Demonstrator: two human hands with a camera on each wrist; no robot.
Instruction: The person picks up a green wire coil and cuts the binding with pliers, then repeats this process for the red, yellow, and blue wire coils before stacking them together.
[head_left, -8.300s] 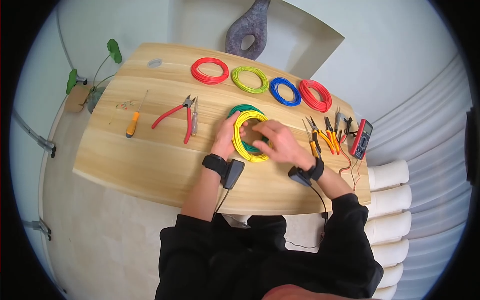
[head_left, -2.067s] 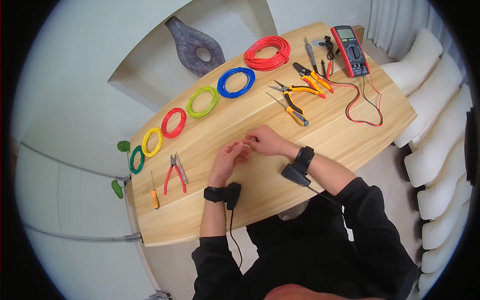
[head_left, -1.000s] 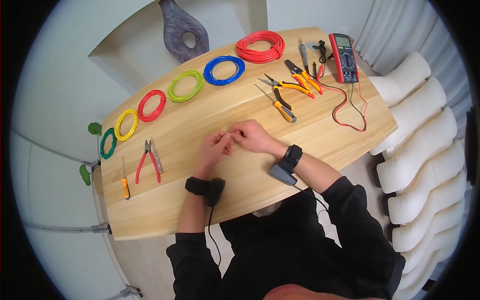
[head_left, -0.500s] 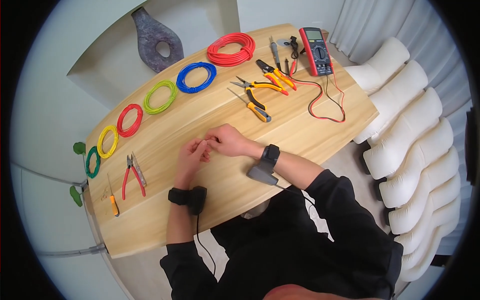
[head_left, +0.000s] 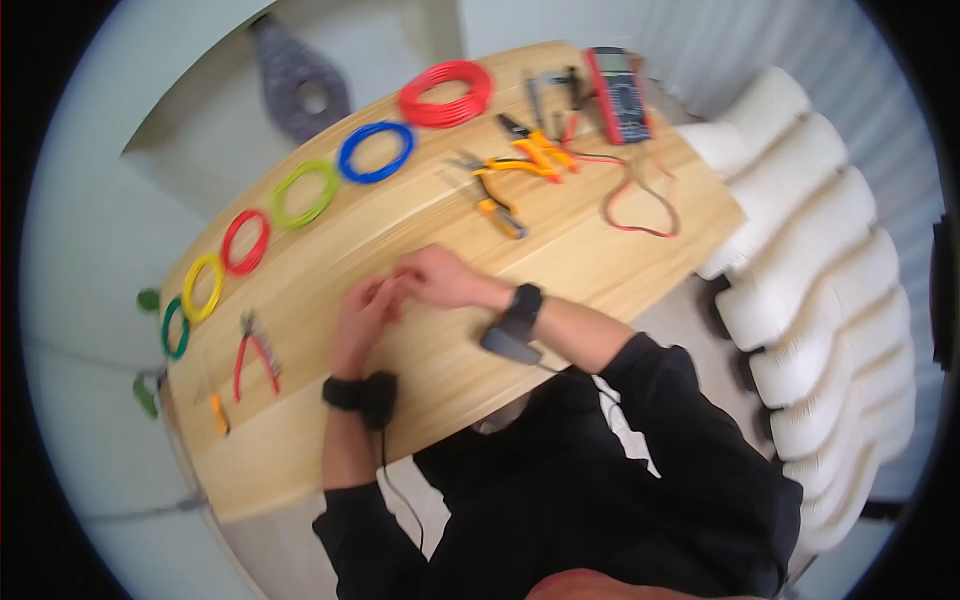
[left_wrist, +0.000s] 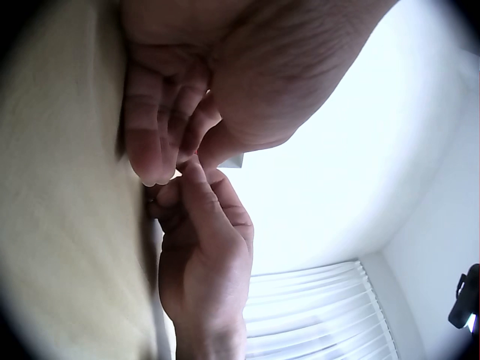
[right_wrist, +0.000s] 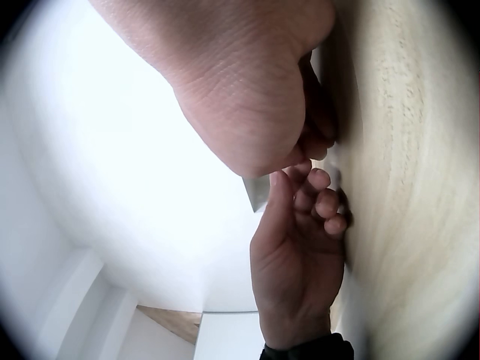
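Observation:
Above the middle of the table the left hand (head_left: pixel 362 315) and the right hand (head_left: pixel 440 278) meet at their fingertips. Loosely curled fingers and a straighter thumb show on the left hand (right_wrist: pixel 296 259) in the right wrist view. In the left wrist view the right hand (left_wrist: pixel 210 247) has its thumb and bent fingers against the left fingertips. No object can be made out between them. Nearest lie a blurred screwdriver (head_left: pixel 502 218) and long-nose pliers (head_left: pixel 505 165). Red-handled cutters (head_left: pixel 256 360) rest to the left.
Along the back edge lie coils: green (head_left: pixel 175 328), yellow (head_left: pixel 204 287), red (head_left: pixel 245 242), yellow-green (head_left: pixel 305 195), blue (head_left: pixel 377 152), and a thicker red one (head_left: pixel 446 94). A multimeter (head_left: pixel 619 95) with leads and orange-handled strippers (head_left: pixel 538 148) lie right; another screwdriver (head_left: pixel 219 414) left.
Both hands held the yellow and green coils 8.3 s ago; those coils now lie at the far left. Since 2.1 s ago the hands have stayed together, while the head view has shifted.

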